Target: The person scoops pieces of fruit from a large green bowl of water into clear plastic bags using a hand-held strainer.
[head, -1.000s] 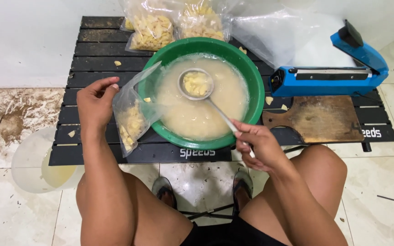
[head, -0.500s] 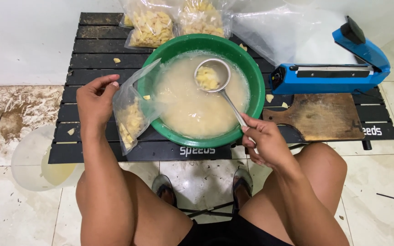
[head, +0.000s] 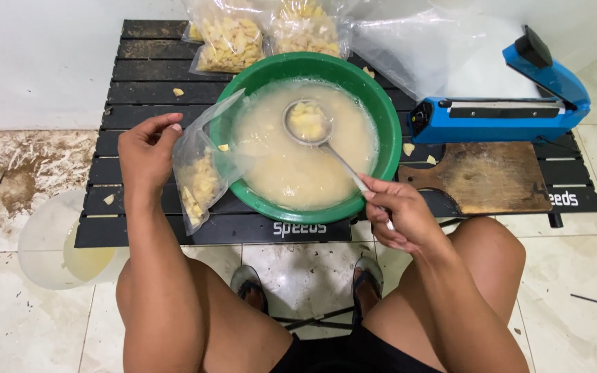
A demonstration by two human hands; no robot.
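Note:
My left hand (head: 148, 153) holds a clear plastic bag (head: 204, 169) open against the left rim of a green basin (head: 382, 117). Pale yellow chunks lie in the bag's bottom. The basin holds cloudy liquid. My right hand (head: 401, 212) grips the handle of a metal strainer ladle (head: 307, 123), whose bowl sits over the liquid loaded with yellow chunks.
Two filled bags of chunks (head: 227, 40) and an empty clear bag (head: 409, 55) lie at the back of the black slatted table (head: 133, 86). A blue heat sealer (head: 506, 114) and a wooden board (head: 481, 176) sit on the right. A white bucket (head: 60, 238) stands on the floor, left.
The ladle went from mid-basin toward the far right side, then came back to just left of the middle, still holding chunks. My right hand shifted with it. The left hand and bag stayed put.

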